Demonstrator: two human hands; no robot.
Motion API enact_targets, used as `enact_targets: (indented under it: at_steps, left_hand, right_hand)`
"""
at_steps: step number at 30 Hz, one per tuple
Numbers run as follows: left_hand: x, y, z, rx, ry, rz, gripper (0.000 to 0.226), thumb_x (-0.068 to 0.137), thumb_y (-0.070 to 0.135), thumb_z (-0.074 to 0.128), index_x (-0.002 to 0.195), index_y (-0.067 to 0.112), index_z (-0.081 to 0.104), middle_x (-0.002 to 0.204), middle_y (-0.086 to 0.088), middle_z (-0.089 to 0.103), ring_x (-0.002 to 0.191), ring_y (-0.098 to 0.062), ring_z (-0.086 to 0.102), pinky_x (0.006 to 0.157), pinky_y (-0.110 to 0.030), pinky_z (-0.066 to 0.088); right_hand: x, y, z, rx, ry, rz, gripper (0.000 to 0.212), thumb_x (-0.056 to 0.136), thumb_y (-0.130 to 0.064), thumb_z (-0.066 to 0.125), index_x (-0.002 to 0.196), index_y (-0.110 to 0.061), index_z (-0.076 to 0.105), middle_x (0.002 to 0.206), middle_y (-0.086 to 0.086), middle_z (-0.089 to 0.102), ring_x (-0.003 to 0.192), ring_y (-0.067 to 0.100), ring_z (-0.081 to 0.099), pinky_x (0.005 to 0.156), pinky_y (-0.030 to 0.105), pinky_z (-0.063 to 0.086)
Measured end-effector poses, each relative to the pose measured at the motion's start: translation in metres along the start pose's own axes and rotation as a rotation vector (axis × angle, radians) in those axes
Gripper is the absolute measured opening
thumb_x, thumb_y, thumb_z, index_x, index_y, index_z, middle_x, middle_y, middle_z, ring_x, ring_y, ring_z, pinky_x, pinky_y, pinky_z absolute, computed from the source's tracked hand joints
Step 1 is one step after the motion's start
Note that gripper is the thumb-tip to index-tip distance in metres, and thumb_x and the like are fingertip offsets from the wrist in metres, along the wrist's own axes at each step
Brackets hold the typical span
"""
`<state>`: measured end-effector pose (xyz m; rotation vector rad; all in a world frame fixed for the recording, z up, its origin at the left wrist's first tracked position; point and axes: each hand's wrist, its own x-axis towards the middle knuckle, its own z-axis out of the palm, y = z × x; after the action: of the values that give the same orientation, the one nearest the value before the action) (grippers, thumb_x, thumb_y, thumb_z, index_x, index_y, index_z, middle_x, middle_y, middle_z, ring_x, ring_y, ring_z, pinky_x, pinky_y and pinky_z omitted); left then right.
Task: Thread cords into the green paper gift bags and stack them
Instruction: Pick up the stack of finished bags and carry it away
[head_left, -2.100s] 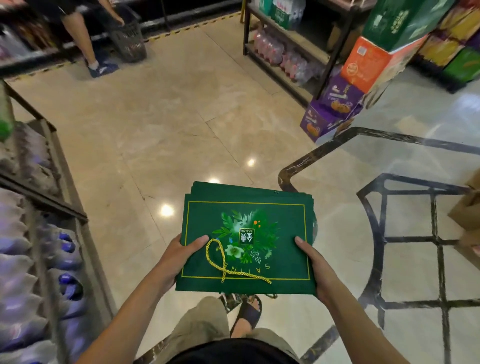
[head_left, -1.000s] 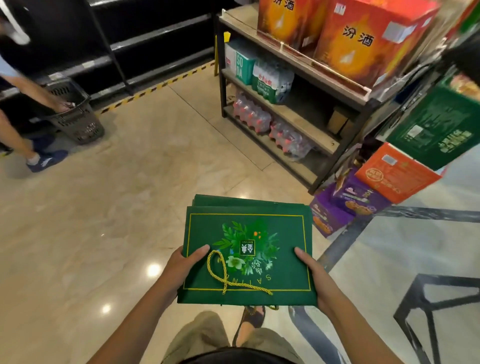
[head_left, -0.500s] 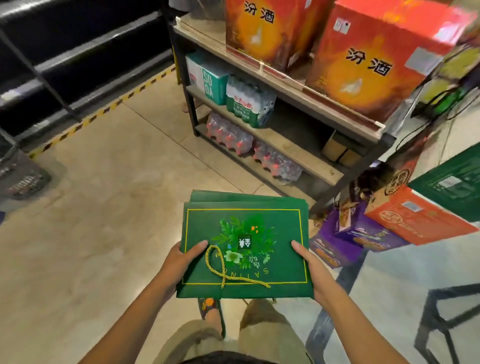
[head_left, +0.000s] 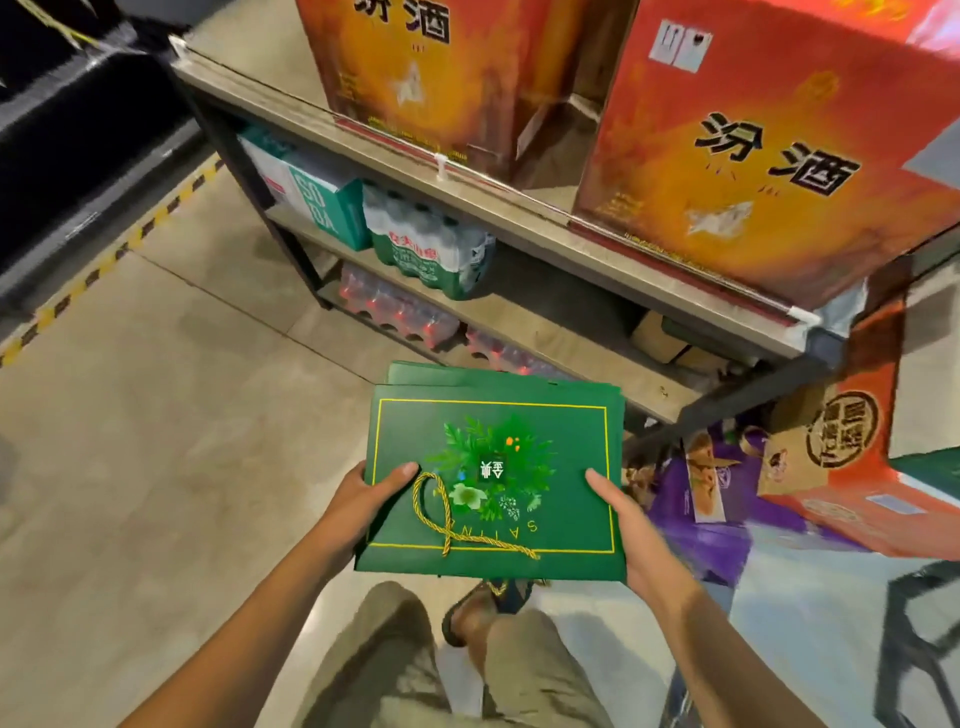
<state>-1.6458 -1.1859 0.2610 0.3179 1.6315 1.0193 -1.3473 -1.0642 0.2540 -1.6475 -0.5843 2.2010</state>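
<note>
Nearer now, the shelf rack (head_left: 519, 213) is filling the upper view, where the floor was showing before. My left grip (head_left: 363, 499) and right grip (head_left: 628, 525) are holding the stack of green gift bags (head_left: 561, 447) by its side edges, thumbs on top, above my knees. A yellow cord (head_left: 441, 514) is looping across the top bag. Orange boxes (head_left: 769, 171) are sitting on the top shelf, bottled water packs (head_left: 431, 254) below. I cannot tell how many bags are lying underneath.

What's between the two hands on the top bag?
Head view: the gold cord, looped on the top bag beside the left hand; then only printed leaves up to the right hand.
</note>
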Motion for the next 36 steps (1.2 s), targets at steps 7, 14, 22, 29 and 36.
enact_targets:
  at_steps: [7,14,22,29,36]
  left_hand:
    - [0.164,0.027,0.025,0.082,-0.084,-0.029,0.087,0.054,0.061,0.086,0.123,0.012,0.068,0.107,-0.009,0.078,0.096,-0.03,0.076,0.076,-0.036,0.06]
    - [0.324,0.031,0.054,0.135,-0.175,-0.033,0.042,0.086,0.031,0.082,0.119,0.009,0.069,0.104,-0.009,0.079,0.084,-0.019,0.077,0.065,-0.027,0.059]
    - [0.423,0.053,0.081,0.211,-0.235,0.054,0.019,0.093,0.027,0.074,0.11,0.02,0.071,0.103,-0.002,0.08,0.092,-0.02,0.077,0.078,-0.034,0.061]
    - [0.455,0.091,0.092,0.299,-0.264,0.015,0.058,0.075,0.055,0.085,0.116,0.015,0.075,0.105,-0.007,0.079,0.096,-0.025,0.077,0.088,-0.041,0.06]
    - [0.475,0.119,0.106,0.32,-0.234,0.043,0.078,0.066,0.067,0.086,0.123,0.015,0.071,0.108,-0.007,0.078,0.098,-0.026,0.076,0.094,-0.048,0.059]
  right_hand:
    - [0.13,-0.043,-0.005,0.14,0.084,0.009,0.052,0.085,-0.037,0.068,0.128,-0.009,0.07,0.122,0.019,0.073,0.111,0.037,0.072,0.105,0.056,0.05]
    - [0.246,-0.069,-0.012,0.174,0.084,-0.043,0.041,0.103,-0.04,0.05,0.132,-0.015,0.066,0.122,0.011,0.075,0.108,0.027,0.074,0.08,0.042,0.063]
    - [0.316,-0.095,-0.016,0.25,0.128,-0.186,0.04,0.097,-0.041,0.057,0.128,-0.018,0.068,0.119,0.009,0.076,0.102,0.024,0.076,0.076,0.04,0.065]
    - [0.327,-0.126,-0.015,0.224,0.112,-0.173,0.04,0.097,-0.051,0.061,0.124,-0.024,0.071,0.117,0.008,0.077,0.106,0.029,0.075,0.08,0.048,0.064]
    - [0.327,-0.144,-0.009,0.155,0.037,-0.327,0.048,0.107,-0.048,0.042,0.127,-0.015,0.071,0.126,0.015,0.072,0.113,0.031,0.071,0.082,0.04,0.063]
